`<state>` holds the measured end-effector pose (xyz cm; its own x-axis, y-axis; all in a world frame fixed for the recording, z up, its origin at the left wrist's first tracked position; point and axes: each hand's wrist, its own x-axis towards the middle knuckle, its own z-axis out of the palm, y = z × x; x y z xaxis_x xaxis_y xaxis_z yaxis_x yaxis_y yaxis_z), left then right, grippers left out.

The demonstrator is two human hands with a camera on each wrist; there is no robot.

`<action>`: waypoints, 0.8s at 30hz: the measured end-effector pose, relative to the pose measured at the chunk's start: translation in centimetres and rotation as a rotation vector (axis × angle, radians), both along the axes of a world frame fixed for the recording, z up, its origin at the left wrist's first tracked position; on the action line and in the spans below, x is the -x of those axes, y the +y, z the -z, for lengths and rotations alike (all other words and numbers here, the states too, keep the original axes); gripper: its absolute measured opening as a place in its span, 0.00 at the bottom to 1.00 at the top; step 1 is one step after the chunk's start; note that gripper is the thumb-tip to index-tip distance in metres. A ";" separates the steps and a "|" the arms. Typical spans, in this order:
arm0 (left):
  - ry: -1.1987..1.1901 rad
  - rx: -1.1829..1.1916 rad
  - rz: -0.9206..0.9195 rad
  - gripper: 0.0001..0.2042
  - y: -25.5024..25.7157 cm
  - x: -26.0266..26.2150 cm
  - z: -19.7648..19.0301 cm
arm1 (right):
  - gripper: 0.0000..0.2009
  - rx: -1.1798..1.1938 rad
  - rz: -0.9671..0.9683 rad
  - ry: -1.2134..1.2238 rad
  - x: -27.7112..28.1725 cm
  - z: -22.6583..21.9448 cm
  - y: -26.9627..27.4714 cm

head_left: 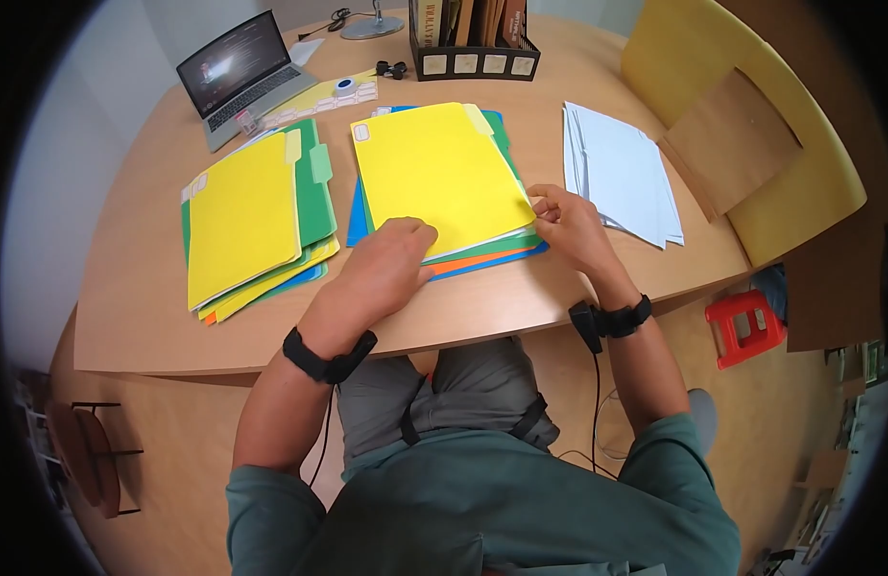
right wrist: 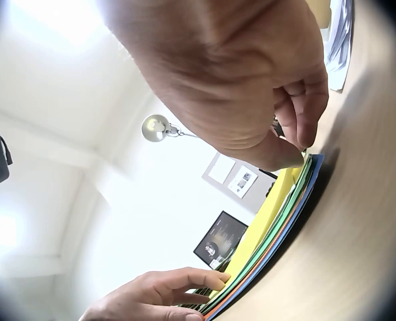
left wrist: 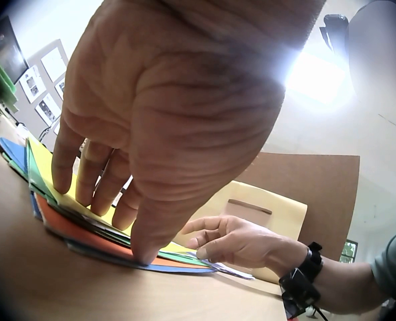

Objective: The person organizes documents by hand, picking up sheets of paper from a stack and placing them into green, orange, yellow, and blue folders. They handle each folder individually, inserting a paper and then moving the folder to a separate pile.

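Observation:
A yellow folder lies on top of a middle stack with green, orange and blue folders under it. My left hand rests at the stack's near left corner; in the left wrist view its fingers lie fairly straight on the yellow folder and the thumb touches the stack's edge by the orange folder. My right hand pinches the yellow folder's near right corner between thumb and fingers, as the right wrist view shows at the yellow edge. White paper shows just under the yellow folder.
Another folder stack, yellow on top, lies to the left. White papers lie to the right, beside a large yellow envelope or board. Behind are a laptop, a white tape roll and a black file holder.

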<state>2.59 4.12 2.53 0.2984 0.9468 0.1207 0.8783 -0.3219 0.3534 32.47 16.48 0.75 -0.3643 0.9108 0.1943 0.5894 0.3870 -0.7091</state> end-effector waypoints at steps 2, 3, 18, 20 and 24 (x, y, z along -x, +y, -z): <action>-0.003 -0.008 0.003 0.19 0.0 0.0 0.3 | 0.20 0.040 -0.005 0.076 0.0 -0.1 0.1; -0.016 -0.075 0.013 0.18 0.0 0.0 0.5 | 0.18 0.081 -0.009 0.151 0.1 -0.3 0.1; 0.114 -0.057 -0.128 0.14 1.5 -1.6 -0.4 | 0.16 -0.285 -0.201 0.416 4.9 -5.7 -5.6; 0.061 -0.047 -0.138 0.14 1.6 -0.7 -0.1 | 0.19 -0.286 -0.122 0.350 3.2 -7.1 -5.1; 0.062 -0.162 -0.186 0.13 1.1 1.0 0.2 | 0.20 -0.261 0.029 0.199 -3.8 -5.2 1.2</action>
<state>1.63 5.19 2.35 0.1326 0.9559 0.2621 0.9459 -0.2010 0.2545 36.23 17.66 6.00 -0.2699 0.8303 0.4876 0.4626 0.5559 -0.6907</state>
